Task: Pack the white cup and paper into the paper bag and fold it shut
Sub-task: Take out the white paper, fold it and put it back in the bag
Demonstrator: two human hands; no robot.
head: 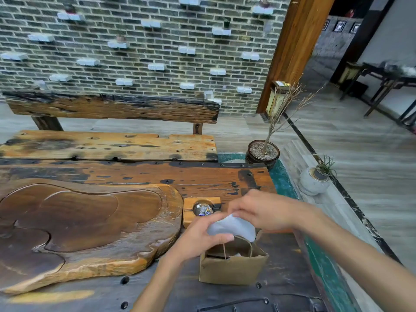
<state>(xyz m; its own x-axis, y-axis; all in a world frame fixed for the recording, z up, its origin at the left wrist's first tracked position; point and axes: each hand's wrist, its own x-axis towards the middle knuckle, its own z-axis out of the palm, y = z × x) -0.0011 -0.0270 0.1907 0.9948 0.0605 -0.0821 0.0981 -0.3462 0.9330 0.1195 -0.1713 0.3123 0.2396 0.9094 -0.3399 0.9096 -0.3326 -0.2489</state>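
A small brown paper bag (233,270) stands upright and open on the dark wooden table (202,176), its twine handles up. Directly above its mouth both hands hold a sheet of white paper (234,226). My left hand (198,238) pinches the paper's left lower edge. My right hand (263,210) grips its upper right side. The paper's lower right corner dips toward the bag opening. Something pale shows inside the bag; I cannot tell whether it is the white cup.
A large carved wooden tea tray (85,226) fills the table's left half. A square wooden holder with a shiny ball (202,209) sits just behind the bag. Beyond the table stand a wooden bench (108,145), a potted bare plant (262,154) and a grey pot (313,181).
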